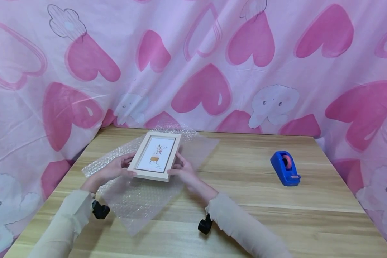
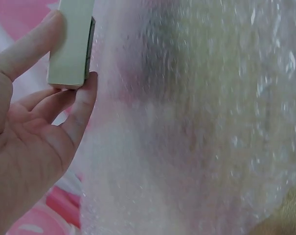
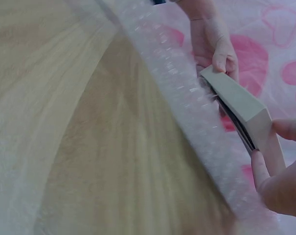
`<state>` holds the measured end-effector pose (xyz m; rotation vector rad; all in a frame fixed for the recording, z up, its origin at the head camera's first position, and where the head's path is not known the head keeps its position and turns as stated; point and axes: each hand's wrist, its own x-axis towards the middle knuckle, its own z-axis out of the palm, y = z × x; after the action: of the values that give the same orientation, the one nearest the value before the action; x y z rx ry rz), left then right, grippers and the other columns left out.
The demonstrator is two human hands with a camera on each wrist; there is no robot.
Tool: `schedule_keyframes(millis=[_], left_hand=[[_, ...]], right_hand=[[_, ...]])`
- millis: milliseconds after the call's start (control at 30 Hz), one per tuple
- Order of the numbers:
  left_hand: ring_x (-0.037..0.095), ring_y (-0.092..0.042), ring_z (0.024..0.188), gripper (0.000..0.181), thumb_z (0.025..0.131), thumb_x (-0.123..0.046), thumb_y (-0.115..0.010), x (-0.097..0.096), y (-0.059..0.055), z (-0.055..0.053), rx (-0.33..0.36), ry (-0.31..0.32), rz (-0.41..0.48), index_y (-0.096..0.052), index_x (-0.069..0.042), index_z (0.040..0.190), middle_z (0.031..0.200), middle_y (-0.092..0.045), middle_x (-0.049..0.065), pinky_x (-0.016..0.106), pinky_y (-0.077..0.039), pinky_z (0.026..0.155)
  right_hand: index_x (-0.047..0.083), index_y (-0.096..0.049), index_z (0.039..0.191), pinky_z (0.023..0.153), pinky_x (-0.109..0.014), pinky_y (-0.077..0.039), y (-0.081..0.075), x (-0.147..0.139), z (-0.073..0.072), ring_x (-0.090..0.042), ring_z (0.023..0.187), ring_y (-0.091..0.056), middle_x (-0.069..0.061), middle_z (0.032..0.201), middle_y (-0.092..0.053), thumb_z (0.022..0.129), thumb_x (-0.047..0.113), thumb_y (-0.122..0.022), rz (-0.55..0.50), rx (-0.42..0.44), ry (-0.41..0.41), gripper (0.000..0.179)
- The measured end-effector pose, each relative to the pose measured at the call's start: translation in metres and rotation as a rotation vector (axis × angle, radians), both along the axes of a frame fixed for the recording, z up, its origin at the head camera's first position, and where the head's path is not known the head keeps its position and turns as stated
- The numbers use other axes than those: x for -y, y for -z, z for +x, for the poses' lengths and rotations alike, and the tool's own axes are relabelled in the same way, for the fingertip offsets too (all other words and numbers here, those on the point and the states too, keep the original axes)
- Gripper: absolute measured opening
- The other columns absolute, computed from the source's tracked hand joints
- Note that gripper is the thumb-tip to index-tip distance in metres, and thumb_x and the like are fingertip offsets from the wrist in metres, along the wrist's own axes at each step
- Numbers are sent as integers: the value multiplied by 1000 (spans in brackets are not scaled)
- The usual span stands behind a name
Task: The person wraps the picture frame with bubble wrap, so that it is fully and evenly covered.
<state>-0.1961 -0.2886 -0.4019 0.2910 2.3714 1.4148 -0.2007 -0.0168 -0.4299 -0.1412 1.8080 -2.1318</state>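
Note:
A pale wooden picture frame (image 1: 136, 163), showing a print of a plant in an orange pot, is held face up between both hands. My left hand (image 1: 116, 167) grips its left side, thumb on the front and fingers underneath, as the left wrist view shows at the frame's edge (image 2: 72, 46). On the opposite side my right hand (image 1: 184, 170) pinches the lower right part in the same way. In the right wrist view the frame (image 3: 238, 98) is raised above a sheet of bubble wrap (image 1: 138, 208), which lies slantwise on the table beneath it.
A blue tape dispenser (image 1: 282, 172) with a pink roll stands on the right of the wooden table (image 1: 245, 179). A pink curtain (image 1: 193, 50) with hearts hangs behind the table and along its sides. The bubble wrap's far corner reaches the table's back edge.

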Motion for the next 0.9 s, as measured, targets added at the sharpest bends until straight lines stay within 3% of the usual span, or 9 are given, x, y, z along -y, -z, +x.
schedule_keyframes(millis=[167, 367, 467, 600, 767, 900], left_hand=[[42, -30, 127, 91, 77, -20, -72, 7, 5, -4, 34, -6, -52, -13, 1, 144, 145, -22, 24, 57, -23, 103], [43, -26, 128, 92, 76, -18, -73, 12, 17, -6, 47, -13, -51, -14, 3, 143, 144, -24, 26, 58, -18, 105], [42, -26, 129, 92, 74, -18, -74, 15, 25, -6, 52, -7, -57, -15, 4, 142, 143, -26, 27, 55, -21, 105], [43, -24, 130, 93, 73, -17, -75, 17, 32, -5, 36, -10, -58, -17, 6, 141, 142, -26, 29, 55, -21, 105], [42, -22, 131, 93, 73, -20, -75, 15, 36, -2, 27, -34, -70, -18, 5, 142, 143, -25, 27, 54, -19, 106], [41, -28, 129, 89, 73, -19, -75, 13, 35, 2, -4, -63, -89, -22, 5, 140, 142, -28, 26, 53, -25, 105]], right_hand=[[12, -23, 144, 79, -27, -51, 10, 8, 0, -17, 90, -57, -15, 112, -56, 71, -9, -66, 26, 20, -8, 87], [7, -20, 144, 81, -27, -50, 21, 13, -1, -23, 100, -55, -16, 140, -37, 73, -10, -63, 80, 4, -34, 84], [3, -20, 143, 79, -26, -51, 27, 15, 1, -25, 102, -54, -16, 144, -31, 74, -11, -62, 123, -4, -54, 82], [1, -19, 143, 73, -26, -53, 29, 16, 3, -28, 100, -54, -21, 131, -44, 74, -12, -63, 155, -40, -74, 83], [1, -22, 142, 73, -27, -53, 27, 15, 2, -31, 101, -54, -22, 130, -44, 72, -11, -64, 193, -81, -78, 83], [-1, -31, 138, 78, -31, -52, 27, 14, 2, -28, 96, -56, -21, 128, -48, 70, -8, -67, 310, -167, -57, 77]])
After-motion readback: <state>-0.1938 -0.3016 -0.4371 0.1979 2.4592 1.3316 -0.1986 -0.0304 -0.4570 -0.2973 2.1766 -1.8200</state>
